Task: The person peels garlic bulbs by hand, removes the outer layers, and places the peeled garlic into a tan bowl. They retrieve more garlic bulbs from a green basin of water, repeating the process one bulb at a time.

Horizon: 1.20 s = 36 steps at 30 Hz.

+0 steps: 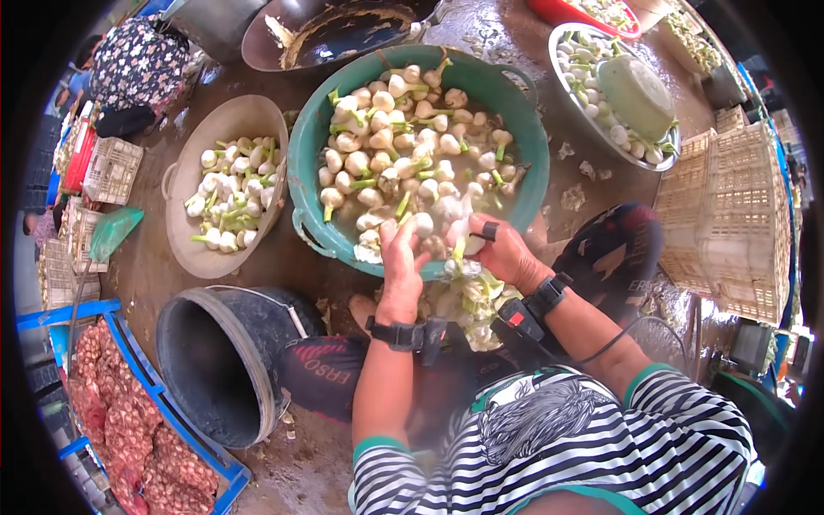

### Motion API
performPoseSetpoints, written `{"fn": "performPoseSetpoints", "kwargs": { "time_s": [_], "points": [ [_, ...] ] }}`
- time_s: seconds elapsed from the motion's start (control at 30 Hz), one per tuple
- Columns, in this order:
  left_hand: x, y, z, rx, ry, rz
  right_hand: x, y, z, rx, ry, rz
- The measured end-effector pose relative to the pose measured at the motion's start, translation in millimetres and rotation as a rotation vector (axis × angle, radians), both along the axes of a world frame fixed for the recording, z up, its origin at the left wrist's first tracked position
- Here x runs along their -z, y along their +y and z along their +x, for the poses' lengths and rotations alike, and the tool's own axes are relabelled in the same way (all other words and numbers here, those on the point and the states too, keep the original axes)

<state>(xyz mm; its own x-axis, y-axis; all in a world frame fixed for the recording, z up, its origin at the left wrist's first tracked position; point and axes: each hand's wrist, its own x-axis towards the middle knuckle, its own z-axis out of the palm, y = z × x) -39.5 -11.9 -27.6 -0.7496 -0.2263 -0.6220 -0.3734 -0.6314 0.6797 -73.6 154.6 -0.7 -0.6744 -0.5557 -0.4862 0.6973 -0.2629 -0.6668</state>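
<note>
A large green plastic tub point(534, 164) holds cloudy water and many white garlic bulbs point(381, 138) with short green stems. Over its near rim, my right hand point(505, 251) is closed around a garlic bulb point(461, 232), and a dark band circles one of its fingers. My left hand point(402, 257) is raised at the same rim, palm inward and fingers apart; a bulb point(423, 224) lies at its fingertips, and I cannot tell whether it is held. Pale wet peelings point(473, 302) hang or lie just below the rim, between my wrists. Both wrists wear black straps.
A beige basin point(225, 106) of trimmed garlic stands left, above a tipped black bucket point(257, 360). Net sacks of garlic point(122, 399) lie lower left. At the right are a metal basin point(560, 38) with a bowl point(636, 96) on its garlic, and woven crates point(721, 219). A person point(138, 64) sits upper left.
</note>
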Motion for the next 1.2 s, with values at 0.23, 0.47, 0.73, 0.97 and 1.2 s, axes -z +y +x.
{"fn": "performPoseSetpoints", "kwargs": {
  "time_s": [0.23, 0.47, 0.73, 0.97, 1.2],
  "points": [
    [-11, 13, 7, 0.357, 0.238, 0.235, -22, 7, -14, -0.197, 0.665, 0.315],
    [-5, 19, 4, 0.123, 0.178, 0.379, -15, 11, -10, -0.108, 1.177, 0.678],
    [-4, 21, 7, 0.211, 0.199, -0.146, -24, -10, 3, -0.265, 1.347, 1.104],
    [-4, 13, 10, 0.23, 0.318, 0.33, -7, 0, -15, 0.034, 0.758, 0.689],
    [-20, 10, 9, 0.501, 0.453, 0.279, -44, 21, -33, -0.036, 0.399, 0.186]
  ]
}}
